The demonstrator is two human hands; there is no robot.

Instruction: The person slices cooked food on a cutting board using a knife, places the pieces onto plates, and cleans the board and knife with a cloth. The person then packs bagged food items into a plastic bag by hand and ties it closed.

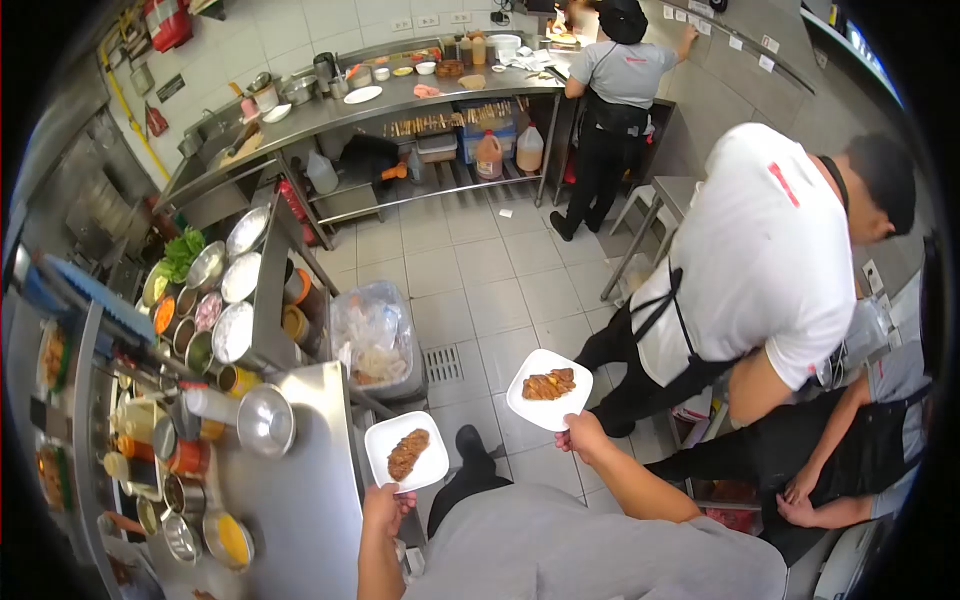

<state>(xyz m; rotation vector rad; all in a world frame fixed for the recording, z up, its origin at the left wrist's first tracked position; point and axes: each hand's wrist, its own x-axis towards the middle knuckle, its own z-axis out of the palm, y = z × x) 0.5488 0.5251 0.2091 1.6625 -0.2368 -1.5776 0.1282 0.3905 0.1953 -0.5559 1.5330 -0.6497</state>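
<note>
My left hand (pixel 385 508) grips the near edge of a white square plate (pixel 378 440). On that plate lies a piece of browned, cooked meat (pixel 408 454). A second white square plate (pixel 528 408) is held by its lower right edge in my right hand (pixel 583 438). It carries a similar browned piece of meat (pixel 549 384), which looks sliced. Both plates are in the air in front of my body, apart from each other, the right one a little farther forward. The fingers under each plate are partly hidden.
A steel counter (pixel 310 490) with bowls and bottles stands at my left. Beyond it is a lined bin (pixel 375 330). A co-worker in white (pixel 740 250) stands close at right, another person (pixel 850 440) beside them. A third person (pixel 620 100) is at the back counter (pixel 400 95).
</note>
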